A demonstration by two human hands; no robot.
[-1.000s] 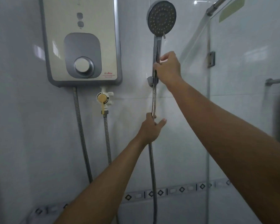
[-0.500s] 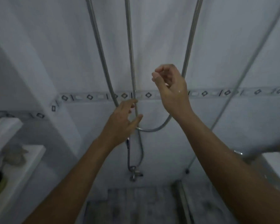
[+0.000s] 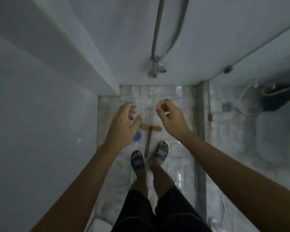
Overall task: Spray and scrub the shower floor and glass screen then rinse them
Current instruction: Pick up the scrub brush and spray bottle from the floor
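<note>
My left hand (image 3: 124,121) hangs with its fingers loosely bent and the thumb out, holding nothing. My right hand (image 3: 171,118) is curled a little tighter, forefinger near thumb, and is just as empty. Both hover above the scrubbing brush (image 3: 151,129), which lies on the shower floor (image 3: 176,96) with its wooden handle running back between my two sandalled feet (image 3: 137,160). That handle worries me most: I think one careless step would roll it underfoot. The tiles shine wet, so a slip while I bend down seems likely too. A purple thing (image 3: 137,136) sits just beside the brush head, half hidden by my left hand and too blurred to name. The glass screen (image 3: 224,139) stands close on my right, and a swinging elbow could knock it. Ahead, the hose (image 3: 157,30) loops down to a low tap (image 3: 155,67), which my head could hit if I stoop too far forward.
</note>
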